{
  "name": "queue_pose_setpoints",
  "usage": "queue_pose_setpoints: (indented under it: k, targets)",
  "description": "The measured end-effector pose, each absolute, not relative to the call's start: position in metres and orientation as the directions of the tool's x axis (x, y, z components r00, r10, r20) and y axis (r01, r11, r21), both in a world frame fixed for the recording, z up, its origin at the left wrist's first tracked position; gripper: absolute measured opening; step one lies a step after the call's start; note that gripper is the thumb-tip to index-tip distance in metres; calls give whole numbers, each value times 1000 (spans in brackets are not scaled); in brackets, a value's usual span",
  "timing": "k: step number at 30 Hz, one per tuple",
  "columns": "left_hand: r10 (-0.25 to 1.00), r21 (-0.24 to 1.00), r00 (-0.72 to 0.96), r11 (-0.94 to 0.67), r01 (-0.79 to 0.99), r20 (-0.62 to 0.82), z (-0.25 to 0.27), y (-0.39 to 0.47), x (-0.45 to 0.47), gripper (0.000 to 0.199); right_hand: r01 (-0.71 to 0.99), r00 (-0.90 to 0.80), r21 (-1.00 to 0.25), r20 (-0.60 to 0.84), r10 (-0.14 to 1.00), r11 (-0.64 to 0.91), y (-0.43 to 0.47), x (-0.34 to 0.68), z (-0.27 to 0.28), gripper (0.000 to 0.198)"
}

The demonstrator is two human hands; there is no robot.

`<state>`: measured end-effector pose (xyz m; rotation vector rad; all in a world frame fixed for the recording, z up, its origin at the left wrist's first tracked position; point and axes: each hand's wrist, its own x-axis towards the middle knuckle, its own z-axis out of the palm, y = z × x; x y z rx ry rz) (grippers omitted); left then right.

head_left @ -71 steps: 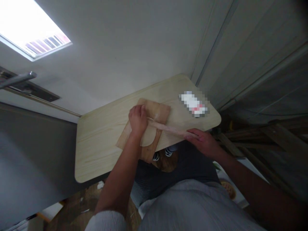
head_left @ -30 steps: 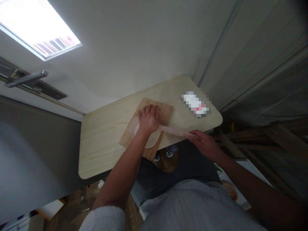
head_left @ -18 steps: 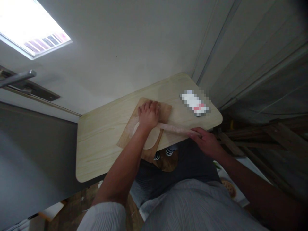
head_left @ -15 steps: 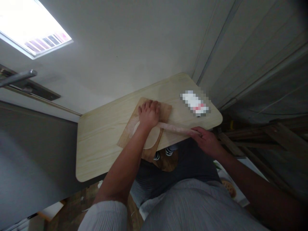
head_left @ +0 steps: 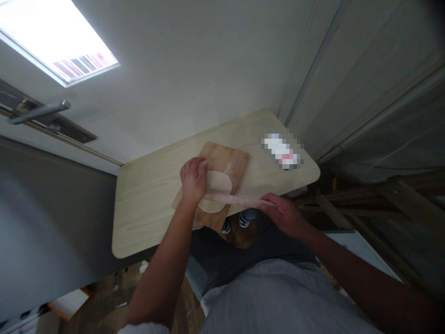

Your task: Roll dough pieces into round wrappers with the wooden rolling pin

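A round, flat sheet of dough (head_left: 219, 182) lies on a wooden cutting board (head_left: 227, 155). My left hand (head_left: 193, 180) is at the dough's upper-left edge, its fingers curled and close together around that edge; the fingertips are partly hidden. In my right hand (head_left: 281, 212) is the right end of a pale, floured rolling pin (head_left: 239, 200). The pin crosses the lower half of the dough, and its far end reaches near my left wrist.
The board rests on a light wooden table (head_left: 146, 195), jutting past its front edge. A blurred-out white and pink item (head_left: 283, 150) lies at the table's right. Behind stands a pale door (head_left: 167, 102) with a metal handle (head_left: 41, 112). A round wooden stool (head_left: 243, 234) shows below.
My left hand has moved left, off the upper board to the dough's left edge, uncovering more dough. The rolling pin and my right hand have shifted left and toward me.
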<state>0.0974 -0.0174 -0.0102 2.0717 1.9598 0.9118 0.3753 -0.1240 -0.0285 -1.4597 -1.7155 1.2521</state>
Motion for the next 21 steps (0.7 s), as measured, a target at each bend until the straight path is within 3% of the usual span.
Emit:
queue_pose_setpoints:
  k: [8,15,21]
  targets:
    - [950,383,-27,-99,919,311,-28,-43,90,37,485,-286,-873,-98,953,56,-121,363,-38,33]
    - [968,224,-22,-35,974,249,-18,-40,100,42,660,-267,-710,81,960,244,-119,365,-37,32]
    - [972,197,-34,-13,980,232,-16,-28,104,44,770,-250,-551,206,946,323,-107,362,-39,35]
